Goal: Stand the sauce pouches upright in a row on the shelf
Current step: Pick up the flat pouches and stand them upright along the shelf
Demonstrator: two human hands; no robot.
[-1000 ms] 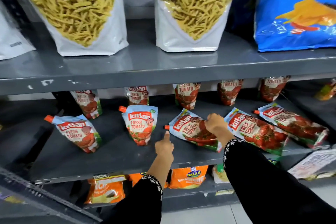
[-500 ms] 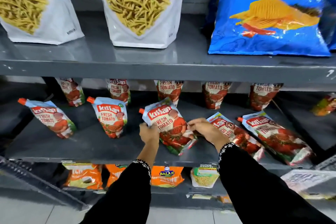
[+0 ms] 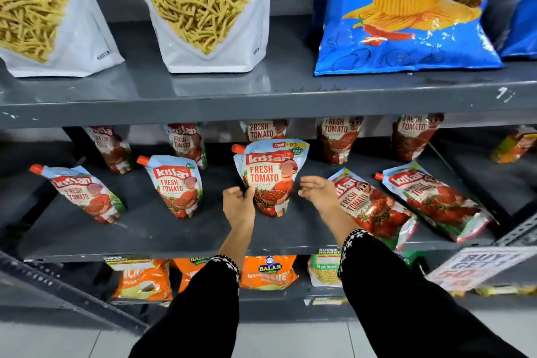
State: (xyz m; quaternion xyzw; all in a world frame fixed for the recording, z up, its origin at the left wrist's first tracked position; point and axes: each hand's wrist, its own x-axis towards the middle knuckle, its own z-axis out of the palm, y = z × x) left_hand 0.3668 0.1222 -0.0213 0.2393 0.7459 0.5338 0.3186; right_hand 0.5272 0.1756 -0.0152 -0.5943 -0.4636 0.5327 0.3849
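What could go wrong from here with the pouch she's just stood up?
1. The centre pouch stands upright, with only the left hand touching its edge; the right hand is open beside it. These soft pouches may tip once let go.
2. Two pouches lie flat close to the right forearm; reaching for them could nudge the standing one.
3. The far-left pouch leans and may slide down.

1. The sauce pouch [image 3: 270,177] stands upright between my hands, orange spout at its top left.
2. Left of my left hand, two pouches [image 3: 174,186] stand.
3. Right of my right hand, two fallen pouches [image 3: 369,203] lie flat.
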